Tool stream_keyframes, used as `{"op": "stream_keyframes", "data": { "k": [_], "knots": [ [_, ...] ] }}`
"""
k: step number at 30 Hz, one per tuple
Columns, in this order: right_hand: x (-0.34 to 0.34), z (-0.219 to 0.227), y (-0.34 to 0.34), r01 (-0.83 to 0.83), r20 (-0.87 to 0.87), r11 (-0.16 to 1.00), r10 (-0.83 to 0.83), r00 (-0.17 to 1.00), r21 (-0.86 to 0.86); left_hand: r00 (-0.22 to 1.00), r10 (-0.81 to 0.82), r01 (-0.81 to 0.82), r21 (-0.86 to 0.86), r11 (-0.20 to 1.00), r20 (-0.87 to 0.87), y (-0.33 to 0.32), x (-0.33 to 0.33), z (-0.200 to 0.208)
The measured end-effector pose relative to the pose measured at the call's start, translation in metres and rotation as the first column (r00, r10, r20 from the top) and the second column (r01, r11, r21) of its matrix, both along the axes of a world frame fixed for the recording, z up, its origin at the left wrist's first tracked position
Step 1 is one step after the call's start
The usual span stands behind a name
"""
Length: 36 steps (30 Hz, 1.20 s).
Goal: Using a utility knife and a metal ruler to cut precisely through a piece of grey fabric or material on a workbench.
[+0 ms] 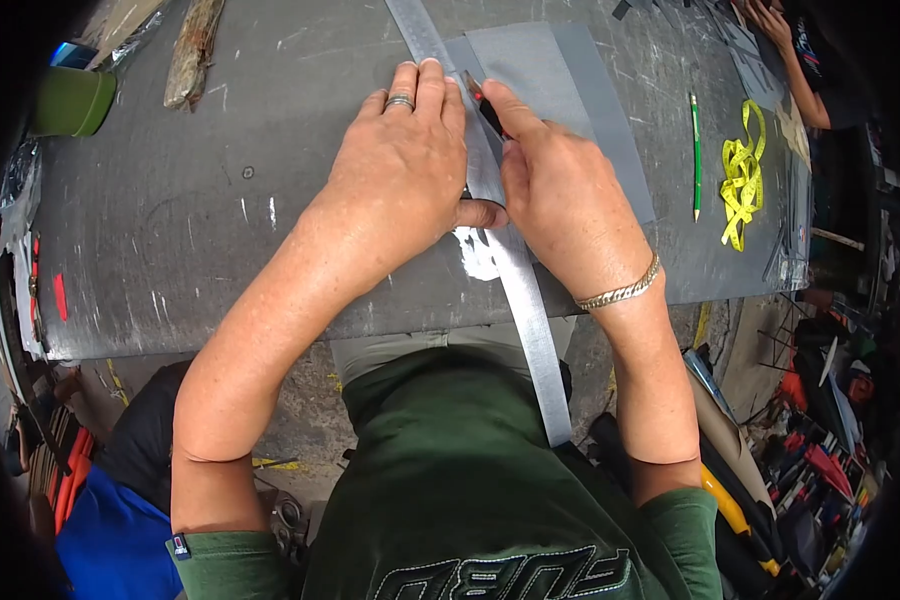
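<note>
A long metal straightedge (530,325) runs from the table's far side toward me, and its near end reaches past the table edge over my shirt. My left hand (400,150) lies on it with the fingers stretched out and the thumb across it, pressing it down. Under and beside the straightedge is a grey sheet of material (535,75), layered with a darker piece (610,130). In my right hand (570,185) is a utility knife (488,115) with black and red parts, index finger along its top. Its tip is at the straightedge's right side, just beyond my left fingertips.
On the dark table (220,240), a green pencil (696,160) and a tangled yellow measuring tape (742,180) lie at right. A worn wooden piece (192,50) and a green container (75,100) are at far left. Another person's arm (805,75) shows at far right.
</note>
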State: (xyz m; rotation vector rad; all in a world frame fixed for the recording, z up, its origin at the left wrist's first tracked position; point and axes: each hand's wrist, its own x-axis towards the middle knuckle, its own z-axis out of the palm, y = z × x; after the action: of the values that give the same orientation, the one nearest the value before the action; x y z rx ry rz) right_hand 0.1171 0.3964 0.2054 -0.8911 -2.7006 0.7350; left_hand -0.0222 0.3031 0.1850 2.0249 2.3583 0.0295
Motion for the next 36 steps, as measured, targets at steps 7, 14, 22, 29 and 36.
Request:
{"op": "stream_keyframes", "data": {
  "k": [7,14,22,29,36],
  "knots": [
    [0.01,0.002,-0.009,0.011,0.017,1.0,-0.01,1.0,-0.024,1.0,-0.014,0.014,0.032,0.999,0.007,-0.001,-0.002,-0.003],
    [0.032,0.009,-0.025,0.007,0.03,0.998,-0.005,1.0,-0.058,1.0,-0.026,0.026,0.044,0.999,-0.011,-0.002,-0.002,-0.006],
    [0.06,0.017,-0.041,0.011,0.058,0.997,-0.006,0.998,-0.077,0.999,-0.04,0.043,0.08,0.996,-0.029,-0.001,-0.004,-0.009],
    [0.078,0.032,-0.057,0.118,0.165,0.974,-0.086,0.982,-0.191,0.996,-0.07,0.08,-0.207,0.975,0.053,0.011,0.005,0.046],
    [0.094,0.033,-0.067,0.14,0.184,0.965,-0.1,0.978,-0.219,0.989,-0.142,0.139,0.053,0.989,0.051,0.0,0.0,0.026]
  ]
}}
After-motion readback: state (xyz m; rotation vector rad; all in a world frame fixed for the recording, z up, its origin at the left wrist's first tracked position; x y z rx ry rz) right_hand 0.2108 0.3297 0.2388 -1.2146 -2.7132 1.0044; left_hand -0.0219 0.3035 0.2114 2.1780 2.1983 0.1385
